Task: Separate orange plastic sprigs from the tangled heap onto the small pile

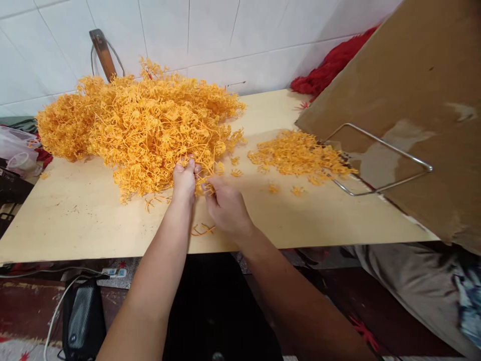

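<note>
A big tangled heap of orange plastic sprigs [143,120] covers the back left of the pale wooden table [75,215]. My left hand [184,180] is closed on strands at the heap's near edge. Right beside it, my right hand [225,205] pinches a small orange piece [207,188] from the same strands. A smaller pile of loose orange pieces [300,155] lies to the right. A few stray bits [203,229] rest by my wrists.
A large brown cardboard sheet [406,100] with a bent metal wire frame [379,160] leans over the table's right side. Red material [330,65] lies behind it against the white tiled wall. A black device with cables [80,321] sits on the floor.
</note>
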### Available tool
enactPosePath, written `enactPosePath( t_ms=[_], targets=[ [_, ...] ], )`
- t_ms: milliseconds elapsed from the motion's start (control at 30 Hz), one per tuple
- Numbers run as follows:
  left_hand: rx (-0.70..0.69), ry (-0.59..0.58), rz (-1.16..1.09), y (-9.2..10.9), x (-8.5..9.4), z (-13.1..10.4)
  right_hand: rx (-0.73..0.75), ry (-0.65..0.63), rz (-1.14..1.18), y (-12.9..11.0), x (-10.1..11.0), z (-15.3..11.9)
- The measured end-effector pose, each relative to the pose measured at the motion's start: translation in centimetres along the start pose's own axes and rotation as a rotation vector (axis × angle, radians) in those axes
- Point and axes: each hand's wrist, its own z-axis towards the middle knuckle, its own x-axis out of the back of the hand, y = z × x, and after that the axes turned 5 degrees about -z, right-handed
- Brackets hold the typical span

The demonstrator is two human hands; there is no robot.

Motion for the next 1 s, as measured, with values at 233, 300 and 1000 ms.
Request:
enactPosePath(
  t_ms=[233, 300, 1000],
  targets=[
    [-0.183, 0.175, -0.080, 0.1, 0.4, 0.9, 0.321, -0.337, 0.276, -2.6, 0.6, -6.4],
    [-0.116, 0.117, -0.088, 0.2, 0.6, 0.7, 0.242, -0.395, 0.527, -2.7, 1.1, -7.0],
    [0.066, -0.139, -0.060, 0.1, 0.4, -0.9, -0.655, -0.237, 1.356, -0.1, 0.5, 1.0]
  ],
)
